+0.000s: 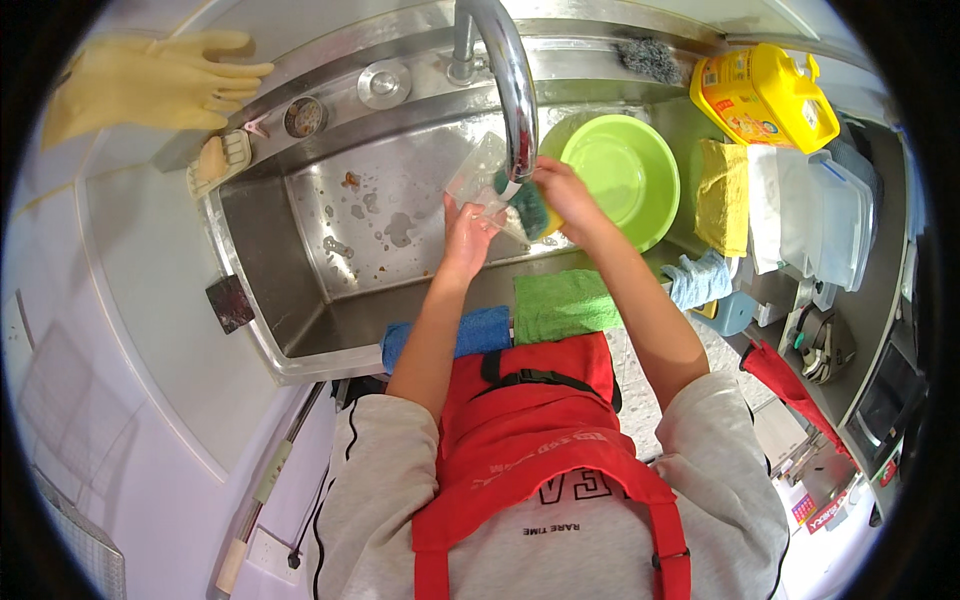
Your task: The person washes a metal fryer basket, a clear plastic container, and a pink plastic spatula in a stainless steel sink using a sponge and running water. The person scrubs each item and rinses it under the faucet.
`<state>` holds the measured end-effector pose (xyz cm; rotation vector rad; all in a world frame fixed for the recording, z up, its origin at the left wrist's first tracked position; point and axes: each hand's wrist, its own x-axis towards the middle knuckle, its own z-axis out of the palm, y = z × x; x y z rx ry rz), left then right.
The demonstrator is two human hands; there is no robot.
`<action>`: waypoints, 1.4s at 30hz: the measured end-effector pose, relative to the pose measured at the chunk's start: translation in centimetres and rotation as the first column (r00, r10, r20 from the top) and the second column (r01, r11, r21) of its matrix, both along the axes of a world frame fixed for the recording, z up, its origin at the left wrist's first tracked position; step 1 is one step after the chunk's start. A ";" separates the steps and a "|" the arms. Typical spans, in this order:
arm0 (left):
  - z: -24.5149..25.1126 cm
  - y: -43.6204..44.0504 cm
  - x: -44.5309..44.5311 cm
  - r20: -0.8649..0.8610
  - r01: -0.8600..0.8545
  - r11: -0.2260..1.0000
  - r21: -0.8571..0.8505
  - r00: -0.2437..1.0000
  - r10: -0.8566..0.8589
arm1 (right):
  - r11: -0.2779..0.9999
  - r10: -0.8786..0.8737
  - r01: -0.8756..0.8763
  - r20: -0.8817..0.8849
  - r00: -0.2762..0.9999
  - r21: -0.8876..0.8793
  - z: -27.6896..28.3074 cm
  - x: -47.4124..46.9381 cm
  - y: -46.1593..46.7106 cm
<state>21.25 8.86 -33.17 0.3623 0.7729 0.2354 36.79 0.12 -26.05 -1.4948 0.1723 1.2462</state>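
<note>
Below the chrome faucet (517, 97), my left hand (471, 236) grips a clear plastic container (474, 174) over the stainless steel sink (375, 262). My right hand (568, 201) holds a green and yellow scouring sponge (531, 211) against the container's near end. The faucet's spout partly covers the container and the sponge. A light green plastic basin (645, 180) sits in the sink just right of my right hand. Wet spots and small brown scraps lie on the sink floor to the left.
Blue (480, 330) and green (562, 304) cloths hang over the sink's front edge. A yellow jug (765, 97) stands at the back right, beside a yellow cloth (721, 199) and clear plastic containers (836, 217). A steel scrubber (649, 60) lies behind the basin. A rubber glove (150, 86) hangs at the back left.
</note>
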 end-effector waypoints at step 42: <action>6.0 4.0 -8.4 -0.385 0.464 -0.502 0.730 0.886 0.260 | 0.896 -0.366 0.345 -0.024 0.930 -0.278 -9.6 -4.3 -1.0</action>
